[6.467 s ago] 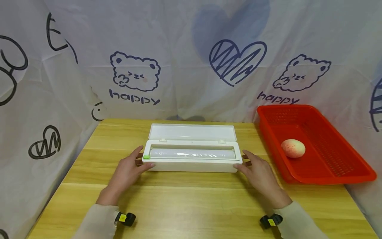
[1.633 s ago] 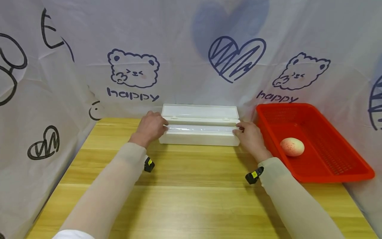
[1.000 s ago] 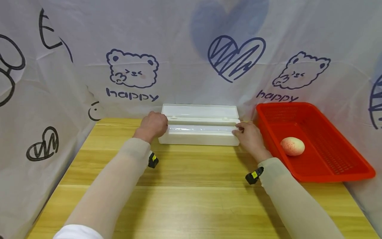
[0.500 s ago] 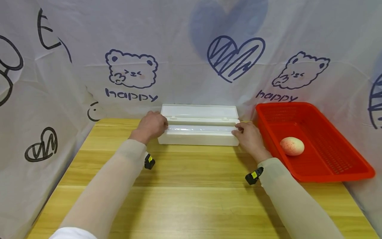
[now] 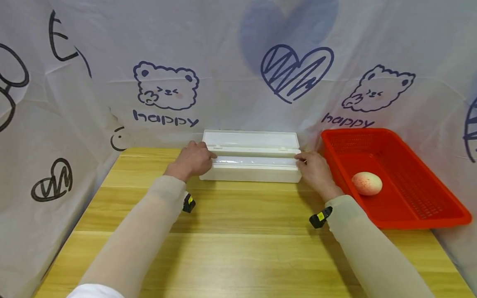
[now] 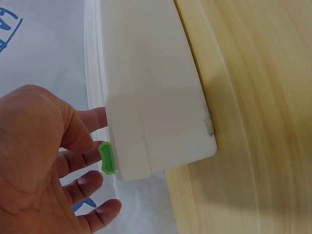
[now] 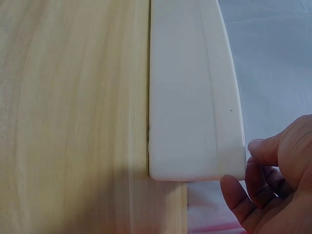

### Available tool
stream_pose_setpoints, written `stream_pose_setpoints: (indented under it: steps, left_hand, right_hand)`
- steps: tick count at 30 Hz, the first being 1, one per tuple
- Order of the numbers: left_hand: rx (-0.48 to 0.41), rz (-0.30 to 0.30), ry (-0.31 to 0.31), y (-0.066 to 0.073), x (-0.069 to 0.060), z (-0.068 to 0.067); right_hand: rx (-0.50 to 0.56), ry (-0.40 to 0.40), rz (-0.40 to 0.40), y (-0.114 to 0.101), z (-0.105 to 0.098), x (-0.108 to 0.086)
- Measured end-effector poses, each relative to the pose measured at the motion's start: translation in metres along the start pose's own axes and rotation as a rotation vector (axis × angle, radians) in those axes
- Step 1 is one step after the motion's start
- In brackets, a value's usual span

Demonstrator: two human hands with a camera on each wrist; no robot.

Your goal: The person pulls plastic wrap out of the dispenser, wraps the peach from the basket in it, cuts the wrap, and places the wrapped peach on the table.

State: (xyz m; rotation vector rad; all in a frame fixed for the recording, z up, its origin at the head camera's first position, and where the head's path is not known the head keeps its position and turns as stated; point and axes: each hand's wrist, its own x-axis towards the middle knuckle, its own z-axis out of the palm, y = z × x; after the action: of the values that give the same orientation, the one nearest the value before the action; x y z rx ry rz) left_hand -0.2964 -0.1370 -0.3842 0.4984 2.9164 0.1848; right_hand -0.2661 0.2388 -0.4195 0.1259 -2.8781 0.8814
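Note:
A long white plastic-wrap dispenser box [image 5: 250,174] stands at the table's back edge, its lid [image 5: 251,139] raised behind it. A shiny roll of wrap [image 5: 255,161] lies in its opening. My left hand [image 5: 193,159] is at the left end with bent fingers. In the left wrist view, its thumb is beside a green slider cutter [image 6: 106,157] and one fingertip passes behind the box's edge. My right hand [image 5: 316,170] is at the right end, thumb and forefinger close together at the top corner in the right wrist view. Whether either hand pinches the clear film is not visible.
To the right stands a red perforated plastic basket [image 5: 413,182] holding a pale peach-like fruit [image 5: 367,183]. A printed cloth [image 5: 231,78] hangs behind the wooden table [image 5: 246,236]. Black cameras are strapped at both wrists.
Since the oldest frame, the box has shifted back and both hands have moved from its sides to its top ends. Lately the left hand has shifted slightly right and the right hand hardly moved.

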Motion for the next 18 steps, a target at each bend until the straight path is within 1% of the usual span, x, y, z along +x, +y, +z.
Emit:
stream_pose_setpoints:
  steps: [7,12,18]
  left_hand:
    - [0.015,-0.013,-0.002,0.0005,0.0005,-0.0005]
    - [0.029,-0.016,-0.019,0.0006,0.0013,-0.0007]
    - [0.023,-0.025,-0.037,-0.0002,0.0016,-0.0015]
  right_hand:
    - [-0.011,-0.015,-0.010,0.0002,-0.0012,0.0016]
    - [0.007,-0.047,-0.001,0.0003,-0.0023,0.0018]
    - [0.006,-0.080,0.008,-0.0001,-0.0037,0.0018]
